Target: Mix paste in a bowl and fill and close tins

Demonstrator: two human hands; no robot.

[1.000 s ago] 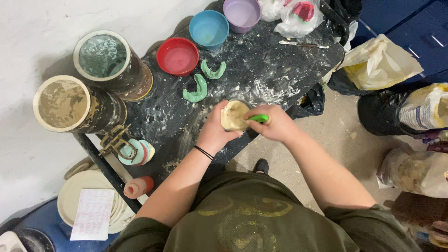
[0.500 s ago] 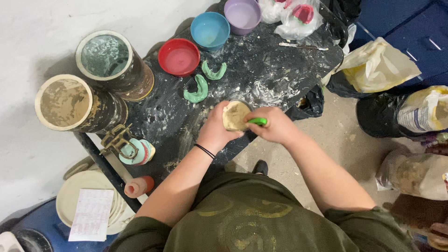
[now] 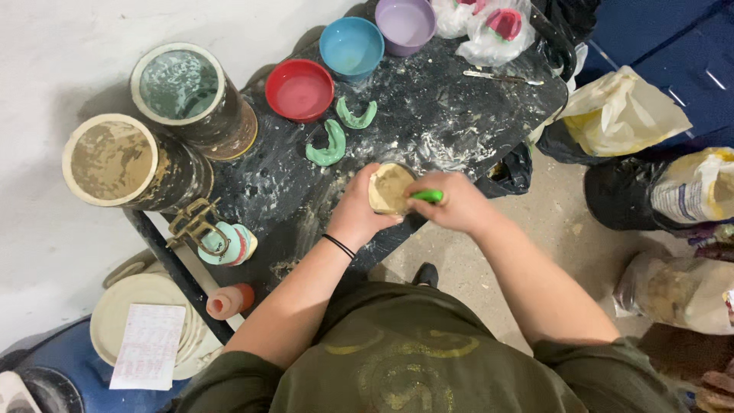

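My left hand (image 3: 358, 211) grips a small flexible mixing bowl (image 3: 390, 186) filled with beige paste, held over the near edge of the black, plaster-spattered table (image 3: 459, 122). My right hand (image 3: 457, 205) is closed around a green-handled tool (image 3: 427, 196) whose tip is in the paste. A black band circles my left wrist. Two green horseshoe-shaped trays (image 3: 327, 145) lie on the table just beyond my hands.
Red (image 3: 299, 89), blue (image 3: 351, 46) and purple (image 3: 405, 21) bowls line the far side. Two large tubs (image 3: 176, 82) of powder stand at left, plastic bags at the back right. Sacks and bags sit on the floor at right; a lid with a paper note lies lower left.
Both hands stay at the bowl; the right hand and green tool shift slightly as it works the paste. Nothing else has moved.
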